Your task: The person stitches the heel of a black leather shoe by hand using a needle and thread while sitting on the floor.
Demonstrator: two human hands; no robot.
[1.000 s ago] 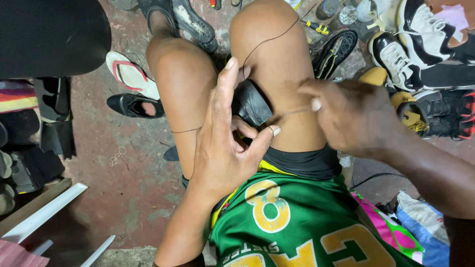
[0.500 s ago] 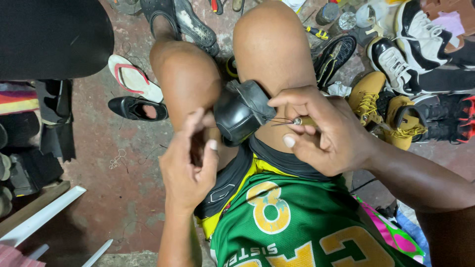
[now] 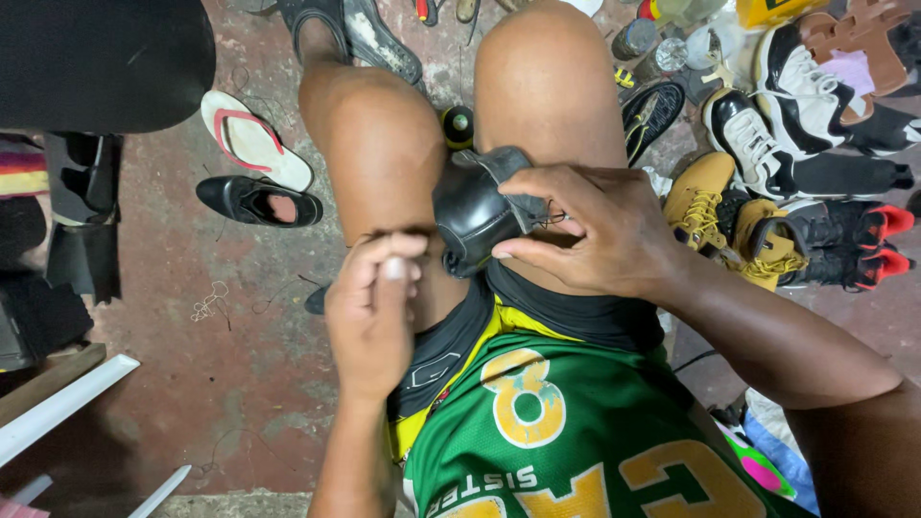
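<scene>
A black leather shoe (image 3: 470, 211) is wedged between my bare knees, above my green and yellow jersey. My right hand (image 3: 595, 235) grips the shoe from the right side, thumb under it and fingers curled over its edge, where a bit of thin thread shows. My left hand (image 3: 369, 312) is against my left thigh just left of the shoe. Its fingertips are pinched together, apparently on the thin thread, which is barely visible.
On the red floor at the left lie a white and red flip-flop (image 3: 254, 144) and a black dress shoe (image 3: 259, 201). A pile of tan boots (image 3: 710, 206) and sneakers (image 3: 767, 134) fills the right. Small bottles (image 3: 662, 48) stand at the top. White strips (image 3: 58, 408) lie bottom left.
My left hand has come off the shoe and drawn back toward me with fingers pinched. My right hand has shifted onto the shoe and closed round it. The stretched thread no longer shows.
</scene>
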